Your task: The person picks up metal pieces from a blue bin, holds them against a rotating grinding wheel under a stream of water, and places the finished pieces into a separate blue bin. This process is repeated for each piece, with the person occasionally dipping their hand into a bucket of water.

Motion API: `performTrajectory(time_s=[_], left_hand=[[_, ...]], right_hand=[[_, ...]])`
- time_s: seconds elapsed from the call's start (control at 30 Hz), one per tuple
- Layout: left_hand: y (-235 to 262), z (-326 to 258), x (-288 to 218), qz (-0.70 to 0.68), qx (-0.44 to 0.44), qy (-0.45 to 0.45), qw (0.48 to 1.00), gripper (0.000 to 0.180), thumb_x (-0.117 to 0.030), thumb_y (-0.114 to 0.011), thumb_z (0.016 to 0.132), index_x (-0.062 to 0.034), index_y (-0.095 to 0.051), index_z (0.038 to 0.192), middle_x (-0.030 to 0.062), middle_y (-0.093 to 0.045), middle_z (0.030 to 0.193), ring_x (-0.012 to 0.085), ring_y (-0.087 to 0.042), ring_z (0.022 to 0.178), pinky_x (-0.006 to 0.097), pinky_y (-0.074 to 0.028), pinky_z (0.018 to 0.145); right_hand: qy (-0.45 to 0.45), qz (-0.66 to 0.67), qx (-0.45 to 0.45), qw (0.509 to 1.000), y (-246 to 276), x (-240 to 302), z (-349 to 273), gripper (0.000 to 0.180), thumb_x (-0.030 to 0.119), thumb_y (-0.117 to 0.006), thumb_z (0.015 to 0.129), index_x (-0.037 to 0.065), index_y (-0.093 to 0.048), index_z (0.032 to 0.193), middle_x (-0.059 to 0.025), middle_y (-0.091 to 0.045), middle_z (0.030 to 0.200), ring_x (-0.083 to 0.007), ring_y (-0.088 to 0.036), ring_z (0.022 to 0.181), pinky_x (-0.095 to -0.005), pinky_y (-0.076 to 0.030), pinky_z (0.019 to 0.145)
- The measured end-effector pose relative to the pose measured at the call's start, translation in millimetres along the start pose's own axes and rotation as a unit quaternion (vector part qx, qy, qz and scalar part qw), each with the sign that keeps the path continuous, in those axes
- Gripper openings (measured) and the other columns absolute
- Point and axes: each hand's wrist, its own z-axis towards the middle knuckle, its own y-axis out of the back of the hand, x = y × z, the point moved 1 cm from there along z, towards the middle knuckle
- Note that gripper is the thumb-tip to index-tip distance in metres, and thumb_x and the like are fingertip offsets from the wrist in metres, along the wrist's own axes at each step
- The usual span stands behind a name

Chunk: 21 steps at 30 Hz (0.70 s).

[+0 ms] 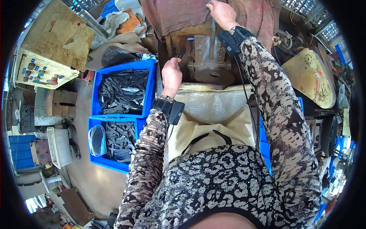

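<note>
Up at the far edge, my right hand is closed around the upper end of an upright grey metal rod; the frame's edge cuts off part of its grip. My left hand is pinched on a thin dark metal piece, left of the machine. A round metal plate with a hole lies low on the machine, below the rod. Behind it hangs a reddish-brown cloth. Beside my left forearm stands a blue bin heaped with dark flat metal pieces.
A second blue bin of similar pieces stands nearer, with a clear plastic container in it. At left is a control box with knobs. Bubble wrap and cream cloth cover my lap. A stained yellowish panel stands right.
</note>
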Motion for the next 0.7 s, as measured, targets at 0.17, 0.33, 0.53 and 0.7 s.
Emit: performTrajectory(time_s=[0.17, 0.33, 0.53, 0.7], left_hand=[[-9, 2, 11, 0.018, -0.002, -0.017, 1.0, 0.022, 0.005, -0.054, 0.078, -0.0071, -0.065, 0.092, 0.017, -0.062, 0.079, 0.0348, -0.062, 0.076, 0.042, -0.05, 0.067], [-13, 5, 34, -0.029, 0.013, 0.029, 0.999, 0.019, 0.004, -0.055, 0.079, -0.0072, -0.065, 0.091, 0.0173, -0.063, 0.08, 0.0362, -0.062, 0.078, 0.043, -0.05, 0.069], [-12, 27, 22, 0.0, 0.033, -0.066, 0.997, 0.019, 0.001, -0.056, 0.08, -0.0078, -0.067, 0.093, 0.0172, -0.064, 0.083, 0.0368, -0.062, 0.082, 0.044, -0.05, 0.072], [-30, 24, -7, 0.128, 0.145, -0.157, 0.968, 0.017, -0.003, -0.057, 0.081, -0.0076, -0.068, 0.093, 0.017, -0.064, 0.084, 0.0362, -0.063, 0.085, 0.044, -0.051, 0.074]], right_hand=[[-0.003, 0.02, 0.006, 1.0, 0, -4, -6, 0.023, 0.031, -0.06, 0.087, 0.008, -0.062, 0.087, -0.0181, -0.066, 0.078, -0.0387, -0.064, 0.078, -0.0497, -0.05, 0.067], [-0.019, 0.137, 0.038, 0.99, 17, -8, -71, 0.032, 0.037, -0.056, 0.092, 0.007, -0.063, 0.101, -0.0177, -0.066, 0.09, -0.0381, -0.063, 0.088, -0.0442, -0.049, 0.073], [0.056, 0.243, 0.06, 0.967, 86, 18, -210, 0.015, 0.015, -0.066, 0.085, 0.002, -0.063, 0.094, -0.0154, -0.065, 0.087, -0.033, -0.064, 0.078, -0.0346, -0.051, 0.068], [0.075, 0.241, 0.122, 0.96, 117, 1, -290, 0.018, 0.011, -0.067, 0.079, 0.008, -0.063, 0.097, -0.0106, -0.063, 0.083, -0.0306, -0.063, 0.07, -0.0368, -0.05, 0.062]])
